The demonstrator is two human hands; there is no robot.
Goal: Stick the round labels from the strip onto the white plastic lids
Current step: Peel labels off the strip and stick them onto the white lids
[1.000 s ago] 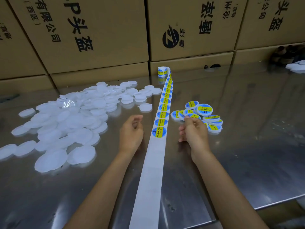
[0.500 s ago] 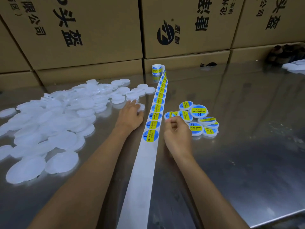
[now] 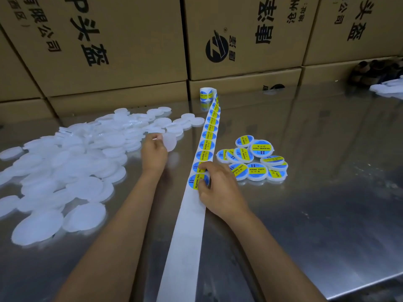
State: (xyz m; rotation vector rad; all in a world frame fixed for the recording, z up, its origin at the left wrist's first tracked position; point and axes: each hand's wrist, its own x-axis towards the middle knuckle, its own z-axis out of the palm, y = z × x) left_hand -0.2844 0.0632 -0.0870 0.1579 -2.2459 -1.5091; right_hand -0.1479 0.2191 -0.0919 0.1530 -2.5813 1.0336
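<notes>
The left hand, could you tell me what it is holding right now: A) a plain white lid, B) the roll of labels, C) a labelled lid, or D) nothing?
A: the left hand grips a plain white lid lifted just above the table.

Brown printed cardboard boxes point(image 3: 130, 46) are stacked along the far edge of the shiny steel table point(image 3: 316, 203).

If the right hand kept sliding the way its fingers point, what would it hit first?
The right hand points left across the label strip, fingertips already on the nearest label. Beyond the strip lies bare table, then probably the left forearm; depth is unclear.
</notes>
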